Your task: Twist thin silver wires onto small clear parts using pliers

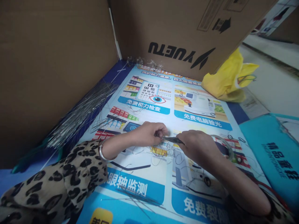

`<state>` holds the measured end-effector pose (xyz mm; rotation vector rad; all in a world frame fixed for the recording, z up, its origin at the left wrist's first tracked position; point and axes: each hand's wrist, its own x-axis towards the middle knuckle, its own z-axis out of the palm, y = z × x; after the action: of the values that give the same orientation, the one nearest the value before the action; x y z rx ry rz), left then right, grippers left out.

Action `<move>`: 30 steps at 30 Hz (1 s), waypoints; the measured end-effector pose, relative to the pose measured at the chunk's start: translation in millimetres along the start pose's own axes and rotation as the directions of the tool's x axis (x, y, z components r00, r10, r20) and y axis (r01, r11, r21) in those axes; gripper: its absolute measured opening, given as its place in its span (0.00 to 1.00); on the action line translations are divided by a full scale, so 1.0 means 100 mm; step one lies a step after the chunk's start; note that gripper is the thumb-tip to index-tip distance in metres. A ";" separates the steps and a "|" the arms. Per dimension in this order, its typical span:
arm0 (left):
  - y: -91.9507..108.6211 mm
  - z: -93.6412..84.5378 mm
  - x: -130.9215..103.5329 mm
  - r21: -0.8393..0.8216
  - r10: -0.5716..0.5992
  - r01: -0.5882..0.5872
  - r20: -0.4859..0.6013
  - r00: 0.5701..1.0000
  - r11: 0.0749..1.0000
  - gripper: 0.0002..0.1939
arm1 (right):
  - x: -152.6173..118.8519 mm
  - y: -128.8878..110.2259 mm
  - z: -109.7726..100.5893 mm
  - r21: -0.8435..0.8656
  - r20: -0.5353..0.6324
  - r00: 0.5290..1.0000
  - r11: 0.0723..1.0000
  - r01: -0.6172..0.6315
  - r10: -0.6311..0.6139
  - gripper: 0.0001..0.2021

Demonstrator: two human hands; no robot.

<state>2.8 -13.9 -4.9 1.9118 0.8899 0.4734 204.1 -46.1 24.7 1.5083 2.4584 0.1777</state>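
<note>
My left hand [146,134] is closed in a pinch over the middle of the printed poster [171,127], holding thin wire [170,151] that loops down below the fingers. Wrapped in my right hand [198,144] is a pair of pliers [174,140]; its dark pointed jaws reach left to my left fingertips. The handles are hidden in the palm. Exactly where the jaws meet the wire is too small to tell. Several loose straight wires [140,197] lie on the poster nearer to me.
A large bundle of straight metal wires [81,112] lies on the left. Cardboard walls [140,28] stand at the left and back, with small wire pieces [151,64] along the back. On the right are a yellow bag [224,77], a wire coil [230,149] and a turquoise bag [268,149].
</note>
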 end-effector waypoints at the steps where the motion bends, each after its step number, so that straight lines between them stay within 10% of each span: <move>1: -0.01 0.00 0.00 -0.012 -0.001 0.001 0.000 1.000 1.000 0.14 | 0.00 0.00 0.00 0.000 -0.009 1.000 1.000 0.004 -0.004 0.10; 30: -0.01 0.02 0.01 -0.026 -0.066 0.066 -0.030 0.997 0.998 0.10 | -0.03 -0.04 0.05 -0.035 -0.137 0.990 0.999 0.011 -0.016 0.07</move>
<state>4.2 -13.7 -6.9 1.8510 0.9604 0.4739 203.0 -50.5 19.2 1.5115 2.5567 0.3306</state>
